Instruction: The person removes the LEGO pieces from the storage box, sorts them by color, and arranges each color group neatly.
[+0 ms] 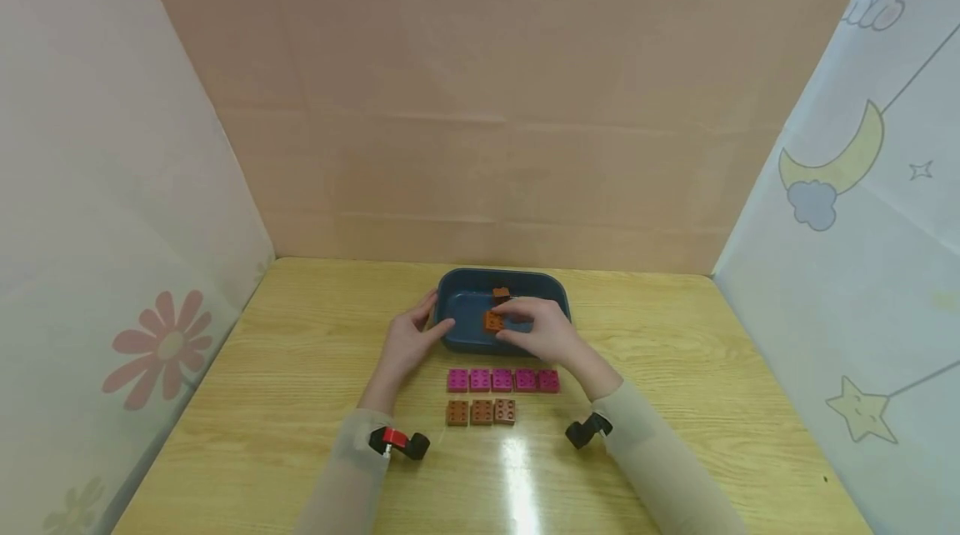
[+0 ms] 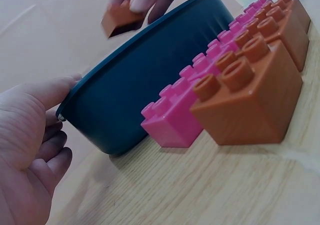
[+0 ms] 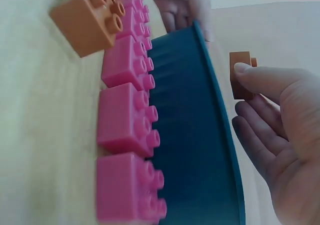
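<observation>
My right hand [image 1: 542, 330] pinches an orange-brown toy brick [image 1: 493, 321] between thumb and fingers, up above the rim of a dark blue tub [image 1: 472, 347]. In the right wrist view the held brick [image 3: 241, 75] has its studs toward the right. Another orange-brown brick [image 1: 501, 293] lies inside the tub near its far wall. At the tub's left end my left hand [image 1: 408, 342] grips the rim, with the thumb over the edge and the fingers outside. In the left wrist view that hand [image 2: 30, 135] shows its fingers curled by the tub wall [image 2: 135, 90].
Several pink bricks [image 1: 502, 381] stand in a row just in front of the tub. Nearer to me is a row of three orange-brown bricks [image 1: 482, 412]. The wooden table [image 1: 315, 402] is bounded by a tan back sheet [image 1: 495, 185] and printed side sheets.
</observation>
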A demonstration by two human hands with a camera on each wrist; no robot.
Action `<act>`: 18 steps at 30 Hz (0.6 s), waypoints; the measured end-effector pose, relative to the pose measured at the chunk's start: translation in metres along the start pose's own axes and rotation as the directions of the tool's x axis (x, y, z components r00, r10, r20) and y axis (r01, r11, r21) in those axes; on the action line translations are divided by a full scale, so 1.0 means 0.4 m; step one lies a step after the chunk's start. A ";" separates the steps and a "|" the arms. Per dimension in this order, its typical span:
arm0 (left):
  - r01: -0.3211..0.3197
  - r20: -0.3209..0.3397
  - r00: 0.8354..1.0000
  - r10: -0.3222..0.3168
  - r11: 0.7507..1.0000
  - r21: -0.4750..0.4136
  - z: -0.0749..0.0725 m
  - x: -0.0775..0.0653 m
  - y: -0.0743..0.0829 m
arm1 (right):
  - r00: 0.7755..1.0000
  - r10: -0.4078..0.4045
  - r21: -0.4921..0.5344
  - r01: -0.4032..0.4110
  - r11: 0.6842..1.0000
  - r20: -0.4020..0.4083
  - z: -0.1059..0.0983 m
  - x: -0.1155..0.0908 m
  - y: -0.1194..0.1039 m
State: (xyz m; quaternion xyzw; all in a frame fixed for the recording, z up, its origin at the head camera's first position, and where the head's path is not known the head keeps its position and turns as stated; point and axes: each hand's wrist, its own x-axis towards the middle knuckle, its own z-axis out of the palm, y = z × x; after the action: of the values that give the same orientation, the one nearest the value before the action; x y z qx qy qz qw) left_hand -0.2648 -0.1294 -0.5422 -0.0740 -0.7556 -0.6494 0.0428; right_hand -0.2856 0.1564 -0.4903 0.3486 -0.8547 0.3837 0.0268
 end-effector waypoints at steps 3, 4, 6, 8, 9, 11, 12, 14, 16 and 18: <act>-0.006 -0.001 1.000 0.006 1.000 -0.002 0.001 -0.001 -0.001 | 0.998 0.034 0.065 -0.031 0.997 -0.050 -0.013 -0.053 -0.003; -0.008 0.000 1.000 0.008 1.000 0.001 0.002 -0.001 -0.001 | 0.996 0.052 0.084 -0.046 0.995 -0.067 -0.018 -0.072 -0.004; -0.009 0.003 1.000 0.009 1.000 0.003 0.003 -0.001 -0.001 | 0.990 0.108 0.130 -0.096 0.987 -0.090 -0.029 -0.112 -0.006; -0.010 0.008 1.000 0.010 1.000 0.005 0.003 -0.001 -0.002 | 0.982 0.162 0.171 -0.144 0.975 -0.099 -0.038 -0.150 -0.005; -0.009 0.010 1.000 0.009 1.000 0.006 0.004 -0.001 -0.002 | 0.979 0.182 0.192 -0.161 0.968 -0.095 -0.042 -0.167 -0.004; -0.007 0.011 1.000 0.007 1.000 0.009 0.004 0.000 -0.004 | 0.976 0.203 0.216 -0.182 0.959 -0.078 -0.048 -0.197 0.001; -0.006 0.011 1.000 0.006 1.000 0.012 0.003 0.000 -0.003 | 0.977 0.203 0.222 -0.183 0.958 -0.070 -0.051 -0.210 0.003; -0.004 0.010 1.000 0.004 1.000 0.019 0.003 0.000 -0.002 | 0.978 0.202 0.228 -0.185 0.956 -0.053 -0.054 -0.232 0.007; -0.004 0.009 1.000 0.004 1.000 0.023 0.002 0.001 0.000 | 0.981 0.191 0.229 -0.177 0.957 -0.042 -0.056 -0.250 0.010; -0.003 0.007 1.000 0.003 1.000 0.026 0.002 0.001 0.001 | 0.982 0.186 0.229 -0.173 0.958 -0.034 -0.056 -0.263 0.011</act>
State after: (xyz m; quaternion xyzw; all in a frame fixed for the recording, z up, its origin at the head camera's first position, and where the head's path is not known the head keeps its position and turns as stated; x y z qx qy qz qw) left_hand -0.2650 -0.1285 -0.5417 -0.0769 -0.7640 -0.6393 0.0420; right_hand -0.2139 0.2341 -0.5102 0.2595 -0.8328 0.4885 -0.0242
